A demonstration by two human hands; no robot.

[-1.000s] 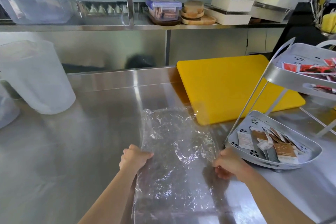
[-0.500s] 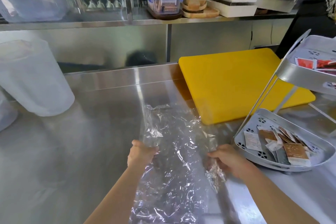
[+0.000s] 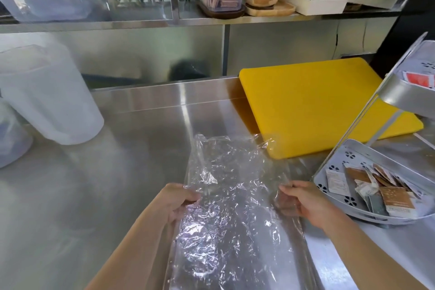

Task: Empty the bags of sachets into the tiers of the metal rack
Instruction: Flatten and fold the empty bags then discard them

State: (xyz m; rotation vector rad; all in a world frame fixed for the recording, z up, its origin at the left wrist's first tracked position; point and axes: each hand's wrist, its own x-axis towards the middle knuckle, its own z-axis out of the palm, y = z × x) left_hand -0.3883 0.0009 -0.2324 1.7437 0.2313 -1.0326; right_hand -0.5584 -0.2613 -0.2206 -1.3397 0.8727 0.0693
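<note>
The empty clear plastic bag [image 3: 233, 195] lay crumpled flat on the near centre of the counter [image 3: 106, 195]. The left hand [image 3: 175, 202] and right hand [image 3: 303, 205] gripped its left and right edges, fingers curled onto the film. Just right stood the metal rack [image 3: 339, 159], sachets [image 3: 395, 200] in its lower tier, with a yellow cutting board [image 3: 317, 106] beyond.

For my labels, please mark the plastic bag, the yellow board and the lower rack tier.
plastic bag [image 3: 230, 207], head view, crinkled middle.
yellow board [image 3: 313, 106], head view, top face.
lower rack tier [image 3: 353, 160], head view, bare perforated floor.
</note>
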